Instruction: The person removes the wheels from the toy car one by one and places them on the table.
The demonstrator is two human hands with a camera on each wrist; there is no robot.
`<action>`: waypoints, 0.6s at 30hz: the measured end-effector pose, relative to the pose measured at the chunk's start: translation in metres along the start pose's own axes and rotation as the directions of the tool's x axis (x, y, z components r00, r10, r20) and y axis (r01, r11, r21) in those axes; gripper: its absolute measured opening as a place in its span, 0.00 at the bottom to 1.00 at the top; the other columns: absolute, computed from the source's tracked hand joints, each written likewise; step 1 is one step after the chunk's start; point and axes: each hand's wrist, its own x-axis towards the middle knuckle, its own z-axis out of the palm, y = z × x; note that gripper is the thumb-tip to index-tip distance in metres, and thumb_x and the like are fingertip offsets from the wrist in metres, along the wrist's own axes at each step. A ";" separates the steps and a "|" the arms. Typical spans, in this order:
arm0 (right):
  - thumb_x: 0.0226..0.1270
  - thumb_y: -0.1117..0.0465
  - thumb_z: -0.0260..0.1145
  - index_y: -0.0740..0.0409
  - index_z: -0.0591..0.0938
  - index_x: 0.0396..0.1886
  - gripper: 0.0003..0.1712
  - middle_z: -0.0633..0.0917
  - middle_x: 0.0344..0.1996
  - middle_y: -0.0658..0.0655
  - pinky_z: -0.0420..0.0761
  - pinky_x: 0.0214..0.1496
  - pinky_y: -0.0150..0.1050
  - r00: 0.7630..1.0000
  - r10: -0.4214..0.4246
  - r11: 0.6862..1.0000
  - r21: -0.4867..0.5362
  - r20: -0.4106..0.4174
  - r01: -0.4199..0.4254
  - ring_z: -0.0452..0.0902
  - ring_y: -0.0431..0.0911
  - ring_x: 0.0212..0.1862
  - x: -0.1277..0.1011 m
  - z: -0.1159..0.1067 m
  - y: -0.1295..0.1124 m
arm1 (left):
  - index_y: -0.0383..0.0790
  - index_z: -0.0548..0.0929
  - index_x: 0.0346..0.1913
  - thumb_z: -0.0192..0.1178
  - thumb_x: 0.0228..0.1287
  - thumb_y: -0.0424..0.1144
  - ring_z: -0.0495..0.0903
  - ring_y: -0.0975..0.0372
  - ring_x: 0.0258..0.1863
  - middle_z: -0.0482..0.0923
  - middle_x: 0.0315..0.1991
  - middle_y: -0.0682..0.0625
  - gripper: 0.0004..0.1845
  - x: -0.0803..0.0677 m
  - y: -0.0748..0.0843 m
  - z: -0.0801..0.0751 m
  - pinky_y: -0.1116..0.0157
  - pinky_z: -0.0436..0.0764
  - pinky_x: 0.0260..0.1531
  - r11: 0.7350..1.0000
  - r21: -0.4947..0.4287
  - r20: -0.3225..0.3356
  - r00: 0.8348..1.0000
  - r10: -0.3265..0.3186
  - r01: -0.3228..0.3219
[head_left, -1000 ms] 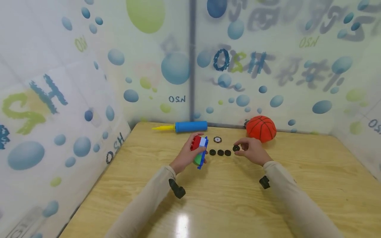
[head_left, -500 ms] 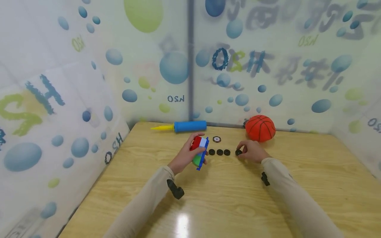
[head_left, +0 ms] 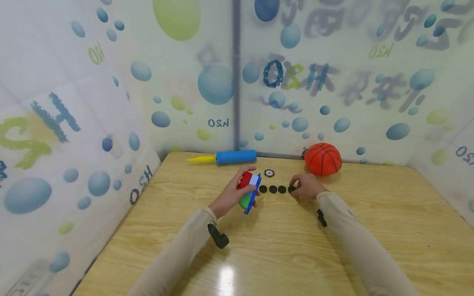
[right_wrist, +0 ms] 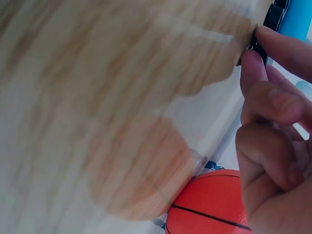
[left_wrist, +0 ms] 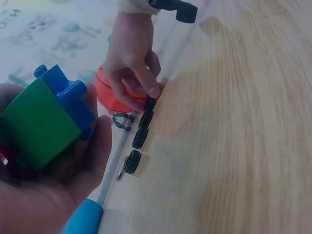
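Note:
In my left hand (head_left: 232, 194) I hold a toy vehicle body made of building blocks (head_left: 249, 189), red, white and green on a blue base with small blue pegs. The left wrist view shows its green block (left_wrist: 41, 124) and blue base against my palm. My right hand (head_left: 308, 186) pinches a small black wheel (head_left: 291, 189) between thumb and finger, down on the wooden table (head_left: 281, 246). To its left lie several similar black wheels (head_left: 273, 189) in a short row. In the right wrist view, the fingers (right_wrist: 254, 68) partly cover the pinched wheel.
Behind the wheels lies a round chip-like disc (head_left: 269, 173) with a pale centre. A blue pump (head_left: 235, 157) with a yellow nozzle is at the table's back edge. Further right at the back sits a red ball (head_left: 323, 159) with black lines. Printed sheets (head_left: 177, 82) enclose the table.
My right hand has lowered its wheel to the table, then slid it left to the end of the row. My left hand with the toy vehicle body has hardly moved.

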 end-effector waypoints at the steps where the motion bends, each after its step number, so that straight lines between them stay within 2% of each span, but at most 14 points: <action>1: 0.59 0.64 0.74 0.60 0.84 0.47 0.16 0.86 0.33 0.59 0.74 0.33 0.35 1.000 0.001 1.000 0.002 0.000 -0.001 0.77 0.47 0.35 0.000 0.000 0.000 | 0.63 0.57 0.75 0.53 0.77 0.38 0.87 0.54 0.30 0.76 0.56 0.26 0.31 0.000 0.000 0.000 0.52 0.88 0.39 1.000 0.002 0.000 1.000 0.000 0.000; 6: 0.58 0.64 0.75 0.60 0.85 0.47 0.16 0.86 0.31 0.58 0.74 0.33 0.35 1.000 -0.005 1.000 0.010 -0.002 0.005 0.77 0.47 0.33 0.001 0.000 -0.002 | 0.64 0.58 0.74 0.54 0.77 0.38 0.87 0.54 0.30 0.76 0.56 0.27 0.30 0.000 -0.001 0.000 0.48 0.88 0.42 1.000 0.009 0.003 1.000 0.004 -0.004; 13: 0.55 0.64 0.76 0.60 0.85 0.45 0.17 0.87 0.30 0.57 0.74 0.35 0.34 0.999 -0.040 0.999 -0.014 -0.007 0.040 0.79 0.45 0.33 0.003 0.003 -0.001 | 0.62 0.57 0.75 0.53 0.77 0.38 0.87 0.54 0.30 0.76 0.55 0.26 0.31 0.001 0.000 0.001 0.56 0.88 0.37 1.000 0.023 0.007 1.000 0.006 -0.007; 18: 0.56 0.64 0.76 0.61 0.84 0.48 0.19 0.87 0.31 0.58 0.74 0.34 0.34 0.999 -0.036 0.999 -0.003 0.004 0.036 0.79 0.45 0.32 0.003 0.001 0.000 | 0.65 0.55 0.76 0.53 0.77 0.38 0.87 0.52 0.30 0.75 0.56 0.27 0.32 0.002 0.001 0.003 0.58 0.88 0.36 1.000 0.030 0.007 1.000 -0.001 0.001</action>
